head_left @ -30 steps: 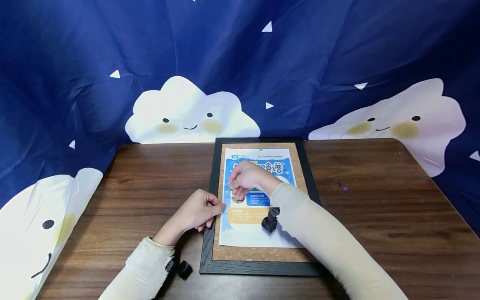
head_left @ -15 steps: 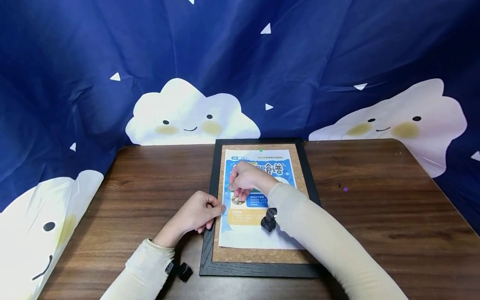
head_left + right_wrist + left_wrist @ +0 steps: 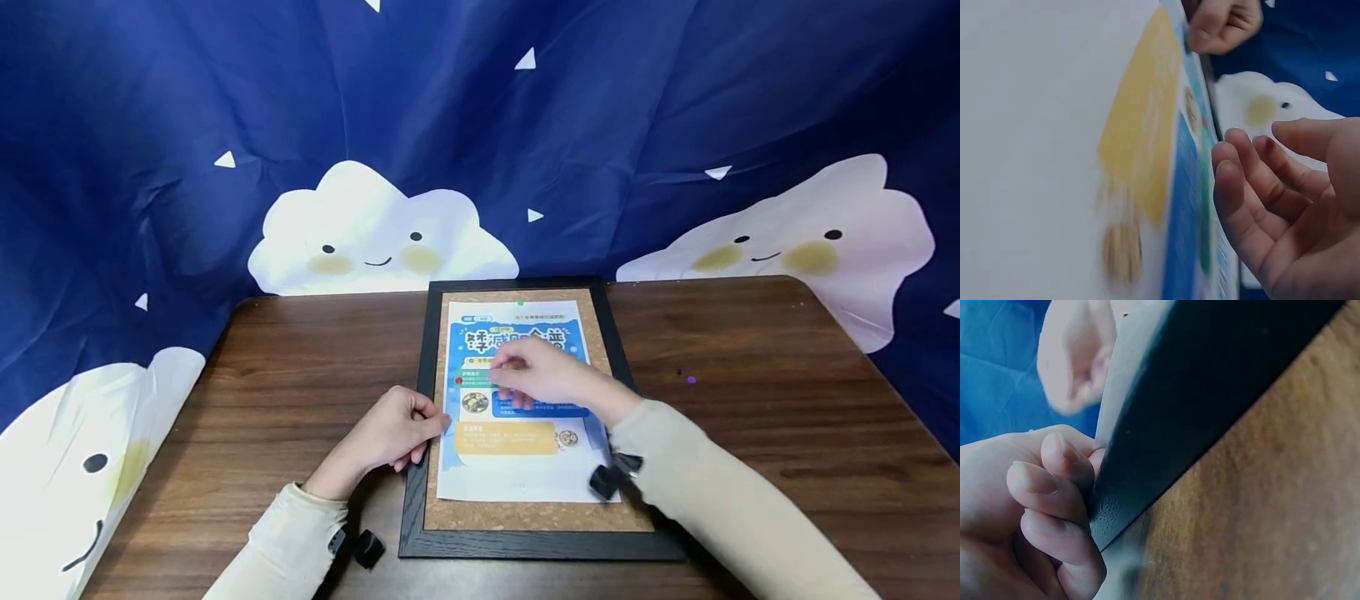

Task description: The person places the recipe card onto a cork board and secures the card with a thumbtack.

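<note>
Now that the right hand (image 3: 542, 371) has moved rightward, the head view bares a red pin (image 3: 458, 381) mid-picture on the poster (image 3: 506, 440); the left hand (image 3: 392, 427) grips the black frame (image 3: 525, 544). Left wrist view: wooden table (image 3: 1260, 506), right. Right wrist view: released fingers (image 3: 1230, 184), lower right, partly block the poster.

poster (image 3: 517, 437): smooth paper; frame (image 3: 525, 544): matt, grained; board (image 3: 540, 517): cork; tabletop (image 3: 765, 375): woodgrain; backdrop (image 3: 450, 108): creased cloth
</note>
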